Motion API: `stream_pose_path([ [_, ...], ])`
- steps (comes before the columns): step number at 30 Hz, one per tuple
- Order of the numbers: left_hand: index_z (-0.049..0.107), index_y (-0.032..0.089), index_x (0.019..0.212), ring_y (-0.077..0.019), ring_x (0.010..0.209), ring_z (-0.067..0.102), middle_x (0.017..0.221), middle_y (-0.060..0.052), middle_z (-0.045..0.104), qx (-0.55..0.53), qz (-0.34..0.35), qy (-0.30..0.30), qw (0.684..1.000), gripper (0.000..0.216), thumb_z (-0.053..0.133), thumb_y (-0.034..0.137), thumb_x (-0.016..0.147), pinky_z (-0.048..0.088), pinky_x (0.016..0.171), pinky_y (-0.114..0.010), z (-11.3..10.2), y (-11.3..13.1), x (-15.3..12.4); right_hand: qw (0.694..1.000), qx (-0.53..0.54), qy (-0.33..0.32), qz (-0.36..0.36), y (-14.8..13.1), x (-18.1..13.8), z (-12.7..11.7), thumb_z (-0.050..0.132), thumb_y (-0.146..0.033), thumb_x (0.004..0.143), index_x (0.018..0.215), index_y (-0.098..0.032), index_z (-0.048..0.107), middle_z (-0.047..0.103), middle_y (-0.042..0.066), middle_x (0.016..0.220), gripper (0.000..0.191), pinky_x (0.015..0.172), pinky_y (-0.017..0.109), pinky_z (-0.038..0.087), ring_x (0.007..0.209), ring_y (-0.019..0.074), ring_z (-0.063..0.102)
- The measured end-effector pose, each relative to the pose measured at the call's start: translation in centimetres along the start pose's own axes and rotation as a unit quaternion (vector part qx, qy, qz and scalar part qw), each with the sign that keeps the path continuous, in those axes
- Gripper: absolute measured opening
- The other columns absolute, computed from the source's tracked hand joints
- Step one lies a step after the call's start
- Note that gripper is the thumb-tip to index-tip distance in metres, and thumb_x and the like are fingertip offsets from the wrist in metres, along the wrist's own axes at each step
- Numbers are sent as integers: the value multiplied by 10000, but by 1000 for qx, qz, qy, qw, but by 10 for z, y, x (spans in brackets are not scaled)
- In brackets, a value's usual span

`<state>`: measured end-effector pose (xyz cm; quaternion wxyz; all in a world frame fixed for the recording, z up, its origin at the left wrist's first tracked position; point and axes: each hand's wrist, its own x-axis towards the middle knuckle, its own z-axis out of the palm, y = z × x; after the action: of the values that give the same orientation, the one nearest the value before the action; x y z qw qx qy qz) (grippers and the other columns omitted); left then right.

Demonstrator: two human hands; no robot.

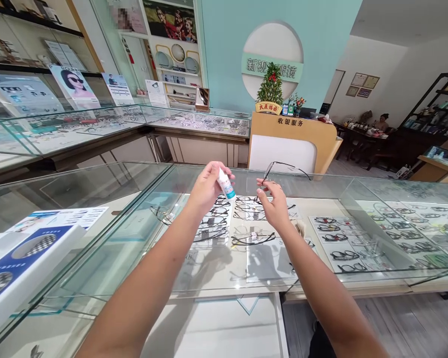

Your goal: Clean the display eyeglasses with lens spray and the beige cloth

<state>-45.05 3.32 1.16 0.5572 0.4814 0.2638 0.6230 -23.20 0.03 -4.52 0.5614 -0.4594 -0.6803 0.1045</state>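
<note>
- The left hand [209,183] is curled closed around a small bottle [226,185], white with a teal band, held out above the glass counter [227,291] and tilted with its banded end down and toward the right hand.
- The right hand [275,203] has its thumb and fingertips drawn together on a pair of glasses [269,171], also raised above the counter; its remaining fingers are loosely bent.
- The glasses stand well tilted up from the grip, with one thin temple [293,166] reaching out to the right; bottle and glasses are near each other but apart.
- The bottle looks light and is probably plastic, with walls that may give under a firm squeeze; its body, away from the banded end, seems the best place to hold it.
- The glasses should be very light and springy, easily bent at the hinges and easily smudged or scratched on the lenses; a gentle pinch on the rim or near a hinge would suit them better than a hold on the lens.
- The fingers partly cover the frame, so exactly which part of it they pinch cannot be told for certain.
</note>
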Motion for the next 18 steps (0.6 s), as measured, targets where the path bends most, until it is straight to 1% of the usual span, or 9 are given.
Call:
stream_pose_path([
  [3,568,244,912,-138,613,542,721,36,518,-57,-80,-72,993,492,765,688,989,558,651,-298,9,-1,-7,1000,1,1,-3,0,0,-1,608,-352,1063,1209,-259,775,818,114,1369,241,1107,525,516,1171,305,714],
  [5,585,239,924,-127,574,465,693,42,463,-75,-111,-102,986,435,761,629,1006,501,594,-275,10,0,-10,1000,4,2,-6,0,0,-1,609,-356,1065,1205,-255,772,814,115,1383,237,1101,517,514,1176,303,712],
  [6,604,233,937,-133,595,479,714,30,483,-82,-118,-115,983,376,787,557,991,498,595,-277,10,0,-11,1000,7,2,-7,1,0,-1,610,-359,1065,1209,-253,771,813,116,1387,240,1094,512,515,1176,302,710],
  [8,638,221,978,-156,694,559,801,0,554,-89,-120,-137,979,288,859,388,900,544,659,-302,9,0,-12,1000,13,5,-5,1,0,-1,615,-367,1065,1221,-250,771,811,116,1390,250,1070,498,521,1164,299,704],
  [10,644,223,1035,-174,805,623,897,-15,607,-85,-113,-151,978,354,920,307,830,588,756,-329,8,-2,-12,1000,20,8,6,1,0,-1,620,-381,1063,1246,-249,773,811,112,1381,273,1041,483,527,1137,292,695],
  [12,620,246,1098,-181,859,656,945,-10,630,-75,-105,-162,978,458,971,367,829,607,830,-358,7,-6,-12,999,33,11,23,1,0,-1,622,-399,1060,1265,-250,774,813,108,1363,296,1024,470,530,1098,279,692],
  [14,580,285,1155,-183,848,670,930,8,634,-67,-100,-167,978,545,978,495,846,612,848,-376,6,-10,-11,997,56,11,42,0,0,-2,623,-417,1055,1266,-249,775,813,104,1350,310,1010,454,534,1072,266,701],
  [16,559,317,1211,-167,770,646,870,31,613,-61,-106,-170,978,595,947,601,860,603,795,-358,4,-14,-10,994,84,10,64,-1,2,-3,623,-433,1049,1258,-243,777,819,106,1323,322,978,429,538,1082,262,716],
  [18,567,330,1269,-141,667,577,807,50,572,-55,-115,-166,978,607,899,663,885,561,693,-307,2,-16,-9,990,113,7,84,-2,3,-4,626,-443,1040,1252,-233,779,828,110,1283,335,944,406,537,1109,265,726],
])
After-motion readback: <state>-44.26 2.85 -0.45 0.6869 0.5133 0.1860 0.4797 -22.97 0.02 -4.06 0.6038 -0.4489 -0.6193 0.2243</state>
